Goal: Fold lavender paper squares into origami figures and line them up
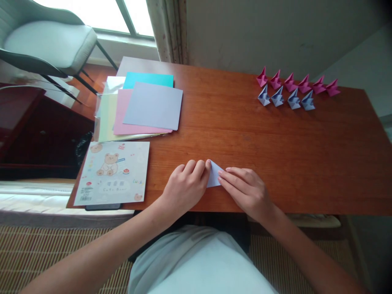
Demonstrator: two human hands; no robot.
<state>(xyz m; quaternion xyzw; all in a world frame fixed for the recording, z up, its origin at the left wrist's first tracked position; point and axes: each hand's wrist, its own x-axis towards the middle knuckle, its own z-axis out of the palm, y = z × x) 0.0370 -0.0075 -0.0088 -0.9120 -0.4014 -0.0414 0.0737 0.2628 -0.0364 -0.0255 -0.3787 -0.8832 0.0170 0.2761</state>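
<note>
A small folded piece of pale lavender paper (214, 175) lies at the front of the wooden table, partly covered by my fingers. My left hand (188, 181) has its fingers curled and holds the paper's left side. From the right, my right hand (245, 188) grips the paper's other corner, its fingers close together and the thumb hidden. At the back right stand two rows of folded paper figures: several magenta ones (290, 83) behind several lavender-blue ones (294, 99).
Left on the table (220, 122), coloured sheets lie stacked, a lavender sheet (154, 106) on top. Nearer me is a bear-printed cover (114, 173), with a dark flat object (103, 207) under its front edge. A chair (50, 43) stands by the window at the far left.
</note>
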